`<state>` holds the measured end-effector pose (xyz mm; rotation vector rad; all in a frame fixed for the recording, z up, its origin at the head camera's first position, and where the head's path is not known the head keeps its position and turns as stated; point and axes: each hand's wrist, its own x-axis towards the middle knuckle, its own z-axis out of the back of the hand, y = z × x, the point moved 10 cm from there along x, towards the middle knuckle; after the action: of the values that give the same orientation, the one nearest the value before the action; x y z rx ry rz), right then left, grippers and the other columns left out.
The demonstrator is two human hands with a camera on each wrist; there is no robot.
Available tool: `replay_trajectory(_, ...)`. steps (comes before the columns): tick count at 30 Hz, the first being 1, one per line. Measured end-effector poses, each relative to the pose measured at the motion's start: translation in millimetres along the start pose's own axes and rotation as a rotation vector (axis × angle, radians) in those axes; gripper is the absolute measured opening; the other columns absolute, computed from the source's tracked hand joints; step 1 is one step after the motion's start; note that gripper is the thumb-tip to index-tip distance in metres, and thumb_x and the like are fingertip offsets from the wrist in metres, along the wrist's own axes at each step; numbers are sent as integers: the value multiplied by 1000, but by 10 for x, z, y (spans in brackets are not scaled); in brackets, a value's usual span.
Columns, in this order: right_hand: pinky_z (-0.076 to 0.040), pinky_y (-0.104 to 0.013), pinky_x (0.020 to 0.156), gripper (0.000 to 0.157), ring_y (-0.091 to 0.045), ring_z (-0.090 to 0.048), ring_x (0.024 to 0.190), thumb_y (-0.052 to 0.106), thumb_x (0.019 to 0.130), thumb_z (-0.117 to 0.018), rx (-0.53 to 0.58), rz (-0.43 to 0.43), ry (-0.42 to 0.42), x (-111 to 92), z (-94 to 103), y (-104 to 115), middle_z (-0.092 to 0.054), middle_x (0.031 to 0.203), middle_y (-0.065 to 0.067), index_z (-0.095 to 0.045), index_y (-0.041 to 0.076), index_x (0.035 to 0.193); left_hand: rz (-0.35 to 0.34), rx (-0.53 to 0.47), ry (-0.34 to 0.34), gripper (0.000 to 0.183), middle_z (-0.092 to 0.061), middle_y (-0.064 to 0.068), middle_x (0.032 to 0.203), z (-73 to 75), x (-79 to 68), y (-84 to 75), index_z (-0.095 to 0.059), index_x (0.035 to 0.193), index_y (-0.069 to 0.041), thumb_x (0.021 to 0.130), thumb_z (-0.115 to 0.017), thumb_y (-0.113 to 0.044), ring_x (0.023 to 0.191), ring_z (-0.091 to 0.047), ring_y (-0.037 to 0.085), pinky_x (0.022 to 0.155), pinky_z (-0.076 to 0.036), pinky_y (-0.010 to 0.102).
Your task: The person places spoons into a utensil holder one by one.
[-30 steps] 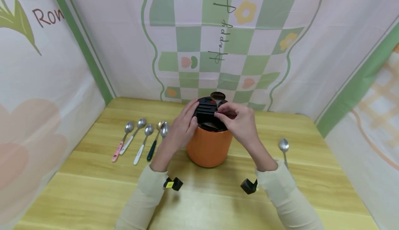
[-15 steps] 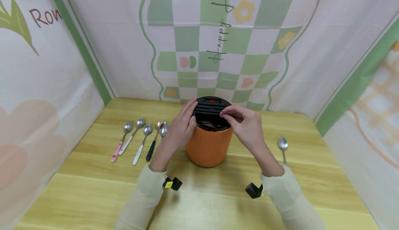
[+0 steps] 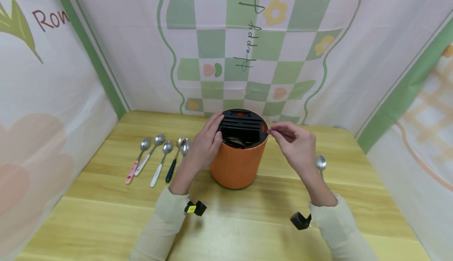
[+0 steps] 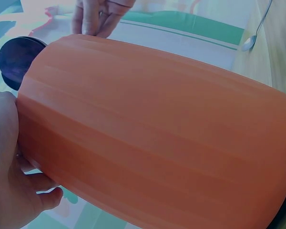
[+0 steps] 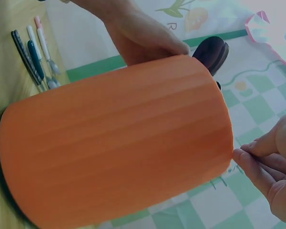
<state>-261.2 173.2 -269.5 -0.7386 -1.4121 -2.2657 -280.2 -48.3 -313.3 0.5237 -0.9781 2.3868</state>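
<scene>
While the tall orange plastic-looking cylindrical holder (image 3: pixel 235 168) stands upright on the pale wooden table (image 3: pixel 230 229), its long axis runs straight up between the two hands, so all my attention's on its top. The round black slotted insert (image 3: pixel 240 124) faces up, and dark oval spoon-like heads (image 5: pixel 212 53) poke out above it, closer to the left hand (image 3: pixel 205 141) in the right wrist view.

The relation that matters, I'd say: from the right hand's (image 3: pixel 297 145) fingertips, the holder lies just to the left, its top edge right by them. Can't tell if they're actually touching. Thumb and forefinger are pinched together with nothing I can see between them, forearm slanting in from the lower right.

The left is the nearer hand, resting against the holder's left side, fingers fairly straight, thumb apart toward the front. More brace than grip imo.

Further out: metal spoons with pink, white and dark handles (image 3: pixel 157 175) on the left, a lone metal spoon (image 3: pixel 321 162) on the right.
</scene>
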Motion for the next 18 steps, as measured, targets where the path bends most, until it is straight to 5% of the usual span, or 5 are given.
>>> replay_trajectory(5, -56, -12, 73, 9, -7, -74, 85, -3, 88, -70, -15, -23, -22, -43, 111, -111, -75, 93, -20, -75, -3, 96, 3, -3, 0, 54, -31, 11, 162, 2, 8, -9, -35, 153, -2, 103, -31, -22, 145, -40, 29, 117, -38, 44)
replay_trajectory(18, -53, -6, 70, 15, 17, -63, 76, 3, 90, -70, -184, -136, 5, -212, 409, -569, -74, 93, -24, -72, -9, 100, 16, -1, 5, 54, -30, 8, 163, -5, 7, 1, -35, 154, -3, 103, -30, -23, 146, -38, 28, 118, -37, 44)
